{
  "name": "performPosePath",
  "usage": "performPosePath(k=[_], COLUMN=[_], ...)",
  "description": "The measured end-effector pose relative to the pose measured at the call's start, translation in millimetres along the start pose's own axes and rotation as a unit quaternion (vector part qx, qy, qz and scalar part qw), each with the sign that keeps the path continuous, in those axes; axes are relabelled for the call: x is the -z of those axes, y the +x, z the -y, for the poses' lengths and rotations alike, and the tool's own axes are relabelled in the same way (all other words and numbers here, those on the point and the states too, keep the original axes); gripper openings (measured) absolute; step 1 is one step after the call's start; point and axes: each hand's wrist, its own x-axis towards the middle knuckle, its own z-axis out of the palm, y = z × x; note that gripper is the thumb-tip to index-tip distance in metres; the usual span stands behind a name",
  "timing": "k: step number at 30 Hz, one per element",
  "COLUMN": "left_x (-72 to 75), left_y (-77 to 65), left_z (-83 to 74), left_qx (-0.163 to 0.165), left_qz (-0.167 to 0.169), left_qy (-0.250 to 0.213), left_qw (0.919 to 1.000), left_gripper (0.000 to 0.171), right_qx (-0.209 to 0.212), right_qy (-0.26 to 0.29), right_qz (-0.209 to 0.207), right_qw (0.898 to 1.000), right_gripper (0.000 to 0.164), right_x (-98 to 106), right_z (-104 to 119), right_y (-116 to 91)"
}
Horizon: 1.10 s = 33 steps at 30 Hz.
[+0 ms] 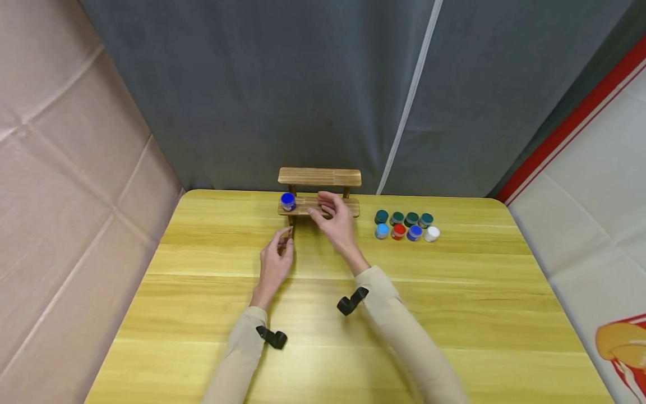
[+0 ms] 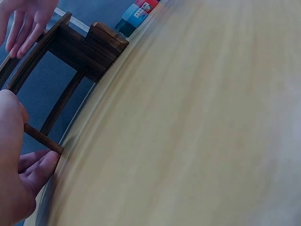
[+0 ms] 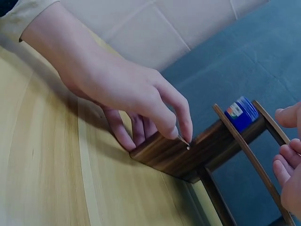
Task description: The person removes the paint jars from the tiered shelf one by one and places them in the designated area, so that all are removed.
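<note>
A two-tier wooden shelf stand (image 1: 319,177) is at the table's back edge. On the left end of its lower tier sits a small blue-lidded paint jar (image 1: 288,202), whose coloured label shows in the right wrist view. My left hand (image 1: 275,264) is low at the stand's front left; in the left wrist view its fingers (image 2: 42,169) hold the foot of a leg. Over the lower tier, right of the jar, my right hand (image 1: 339,225) hovers with loosely bent fingers and thumb apart. Nothing shows between them.
Right of the stand, small paint jars form two rows: dark green and teal lids (image 1: 397,219) behind; a light blue jar (image 1: 382,230), a red jar (image 1: 398,232), another blue jar (image 1: 414,233) and a white jar (image 1: 431,234) in front. A grey curtain (image 1: 262,101) hangs behind the table.
</note>
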Motion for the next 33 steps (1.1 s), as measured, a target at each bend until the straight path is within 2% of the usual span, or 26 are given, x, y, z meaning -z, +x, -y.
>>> performPosePath(k=[7,18,30,33], left_x=[-1.2,0.9,-0.2,-0.6], left_y=[1.0,-1.2,-0.7,-0.6], left_z=[-1.0,2.3,-0.7,-0.8], left_qx=[0.006,0.007,0.006,0.006], left_qz=[0.000,-0.002,-0.005,-0.009], left_qy=[-0.002,0.027,0.048,0.048], left_qw=[1.0000,0.9996,0.9988,0.9988], left_gripper=[0.034,0.034,0.036,0.036], right_qx=[0.002,-0.036,-0.023,-0.019], right_qy=[-0.015,-0.077,-0.127,-0.122], right_qz=[0.012,0.047,0.056,0.054], right_qw=[1.000,0.995,0.990,0.991], right_gripper=[0.048,0.052,0.042,0.040], right_x=[-14,-42,-52,-52], right_z=[0,3,-1,-2], right_y=[6,21,26,25])
